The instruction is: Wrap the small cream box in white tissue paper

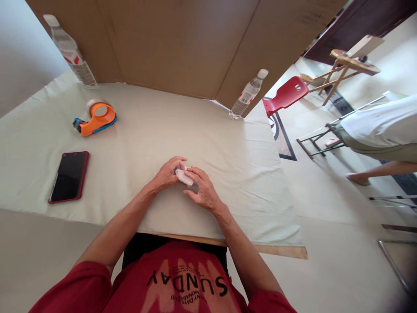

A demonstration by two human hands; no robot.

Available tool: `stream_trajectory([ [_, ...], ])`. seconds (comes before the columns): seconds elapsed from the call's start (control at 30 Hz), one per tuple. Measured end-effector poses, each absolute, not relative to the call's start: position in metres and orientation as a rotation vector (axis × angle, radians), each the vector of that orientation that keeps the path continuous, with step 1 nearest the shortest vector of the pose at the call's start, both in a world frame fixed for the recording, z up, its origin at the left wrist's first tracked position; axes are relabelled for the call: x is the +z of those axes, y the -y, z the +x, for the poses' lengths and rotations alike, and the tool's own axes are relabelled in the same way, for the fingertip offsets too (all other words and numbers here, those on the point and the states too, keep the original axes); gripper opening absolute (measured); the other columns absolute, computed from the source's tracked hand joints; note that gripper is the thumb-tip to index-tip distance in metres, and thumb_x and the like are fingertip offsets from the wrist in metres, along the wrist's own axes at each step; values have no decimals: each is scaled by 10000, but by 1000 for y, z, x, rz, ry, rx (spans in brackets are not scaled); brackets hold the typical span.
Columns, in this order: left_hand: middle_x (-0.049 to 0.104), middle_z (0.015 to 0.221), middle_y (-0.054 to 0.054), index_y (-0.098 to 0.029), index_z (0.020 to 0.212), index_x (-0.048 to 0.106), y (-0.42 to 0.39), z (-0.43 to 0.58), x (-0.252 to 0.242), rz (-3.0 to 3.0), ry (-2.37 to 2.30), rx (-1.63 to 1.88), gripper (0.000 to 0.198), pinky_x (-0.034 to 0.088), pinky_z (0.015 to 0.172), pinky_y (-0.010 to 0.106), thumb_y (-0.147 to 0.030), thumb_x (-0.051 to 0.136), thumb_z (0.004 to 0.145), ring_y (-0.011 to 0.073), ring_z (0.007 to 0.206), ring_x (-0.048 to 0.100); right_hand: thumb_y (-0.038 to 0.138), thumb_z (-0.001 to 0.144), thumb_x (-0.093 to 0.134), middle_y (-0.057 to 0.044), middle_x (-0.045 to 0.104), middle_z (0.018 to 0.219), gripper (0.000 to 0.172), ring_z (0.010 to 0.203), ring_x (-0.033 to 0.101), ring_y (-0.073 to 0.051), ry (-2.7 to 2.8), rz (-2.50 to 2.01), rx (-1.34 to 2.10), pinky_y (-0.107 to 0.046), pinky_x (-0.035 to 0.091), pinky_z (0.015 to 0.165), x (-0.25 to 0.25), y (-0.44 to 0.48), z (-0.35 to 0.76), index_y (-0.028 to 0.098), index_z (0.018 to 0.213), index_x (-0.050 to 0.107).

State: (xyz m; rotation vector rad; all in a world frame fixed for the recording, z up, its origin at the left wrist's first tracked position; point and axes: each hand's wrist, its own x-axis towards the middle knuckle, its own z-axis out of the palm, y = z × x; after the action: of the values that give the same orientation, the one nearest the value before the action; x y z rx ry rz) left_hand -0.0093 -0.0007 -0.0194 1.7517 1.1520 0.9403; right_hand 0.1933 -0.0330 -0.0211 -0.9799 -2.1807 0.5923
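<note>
A small white crumpled piece (184,177), soft like tissue or thin plastic, is between my two hands just above the cloth-covered table (156,130). My left hand (167,174) curls its fingers and thumb around the left end of it. From the other side, my right hand (204,190) lays its fingertips on the right end, with its thumb lower and apart from the fingers. Part of the piece is hidden by the fingers, and its exact kind cannot be made out.
An orange tape dispenser (89,126) and a phone (69,177) lie at the left. Two water bottles (73,54) stand against a cardboard screen (169,43) at the back. Beyond the table's right side are a red chair (288,93), a stool (353,61) and a seated person (384,126).
</note>
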Motion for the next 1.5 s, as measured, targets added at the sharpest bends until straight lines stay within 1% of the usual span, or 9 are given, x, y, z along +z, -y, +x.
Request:
stream_trajectory([
  [0.17,702,1110,95,-194,819,589,1,-5,-19,1689,-1164,966,136,538,872,354,-287,622,725,221,992,676,163,891,560,-130,622,1343,480,1297,562,-269,2190,-995,479,-500,460,1103,-30,27,189,274,1357,586],
  [0.3,711,1081,89,-181,918,621,2,-5,-13,1595,-1195,972,230,524,833,318,-355,594,769,197,926,666,217,852,625,-123,644,1295,408,1228,598,-252,2023,-1036,684,-449,480,1074,-26,14,186,257,1257,648],
  [0.5,688,920,33,-174,1038,666,2,-11,-4,1607,-1209,793,387,498,712,283,-435,627,755,184,814,611,460,842,640,-31,712,882,334,791,632,-170,1574,-1185,1376,-306,539,739,-15,-2,186,179,1017,689],
  [0.67,691,884,12,-179,1059,684,1,-12,-7,1536,-1225,770,395,476,661,259,-431,657,758,160,743,594,462,850,616,10,648,763,288,692,555,-136,1614,-1245,1344,-260,466,655,-12,-8,184,182,883,675],
  [0.77,686,851,8,-173,1012,688,1,-9,-9,1484,-1283,810,405,471,644,255,-470,694,736,160,729,596,448,864,584,-3,658,801,280,729,568,-146,1661,-1270,1231,-267,471,682,-14,-10,184,183,904,664],
  [0.87,695,876,17,-174,1023,686,2,-6,-11,1433,-1311,825,432,480,656,261,-483,709,723,169,752,614,439,866,583,-67,698,1009,332,860,610,-179,1597,-1359,945,-294,494,731,-16,-6,186,188,1073,650],
  [1.0,711,1033,65,-165,1228,606,2,-3,-18,1371,-1272,903,616,513,759,286,-447,745,698,186,866,652,403,890,575,-106,698,1113,312,924,634,-207,1649,-1376,642,-347,515,795,-15,4,187,205,1119,649],
  [1.13,697,1042,82,-152,1441,424,1,-3,-27,1363,-1318,944,897,506,733,287,-462,772,675,170,814,640,389,920,557,-106,721,1088,296,955,652,-219,1794,-1313,670,-375,526,867,-13,6,182,206,1127,664],
  [1.5,649,1202,131,-144,1536,328,1,-3,-27,1284,-1179,962,1050,507,820,311,-423,821,651,204,956,631,324,906,531,-93,730,1068,338,937,653,-208,1919,-1262,939,-334,529,804,-13,-9,186,196,1170,699],
])
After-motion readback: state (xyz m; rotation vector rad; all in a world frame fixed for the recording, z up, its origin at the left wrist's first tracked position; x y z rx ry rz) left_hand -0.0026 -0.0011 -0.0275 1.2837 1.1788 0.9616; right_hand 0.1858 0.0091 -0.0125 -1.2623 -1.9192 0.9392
